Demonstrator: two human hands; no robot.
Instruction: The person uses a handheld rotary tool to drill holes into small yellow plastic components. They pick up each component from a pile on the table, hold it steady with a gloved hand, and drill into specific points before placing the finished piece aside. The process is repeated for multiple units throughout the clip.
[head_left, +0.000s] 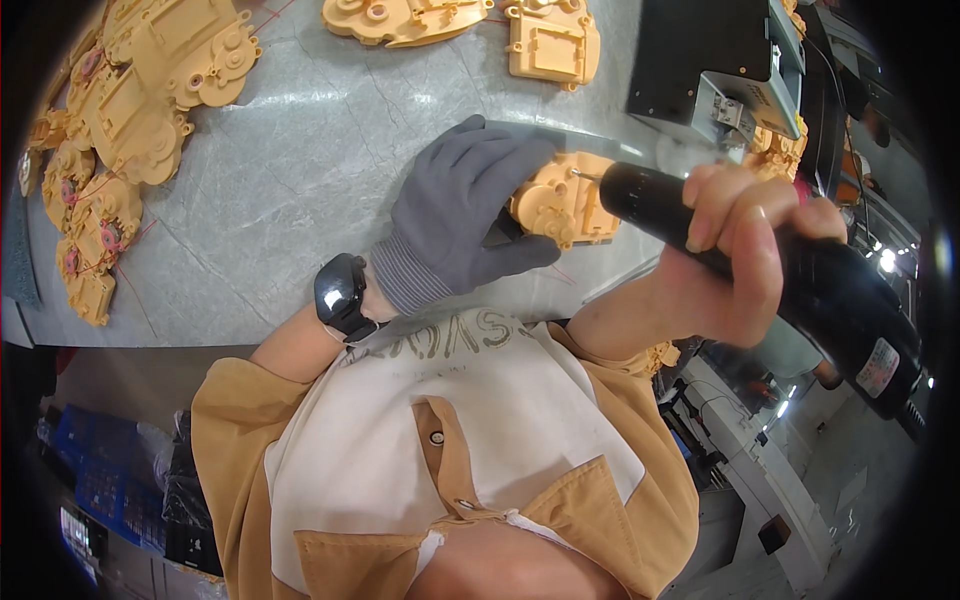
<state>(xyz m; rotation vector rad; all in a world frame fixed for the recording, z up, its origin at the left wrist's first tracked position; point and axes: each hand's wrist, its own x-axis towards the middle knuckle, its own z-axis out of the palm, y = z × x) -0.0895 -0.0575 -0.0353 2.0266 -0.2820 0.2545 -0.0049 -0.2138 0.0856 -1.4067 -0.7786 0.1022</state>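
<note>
Housing part on table near its front edge, between both hands. Pile of parts far left, more parts behind, machine behind right.
</note>
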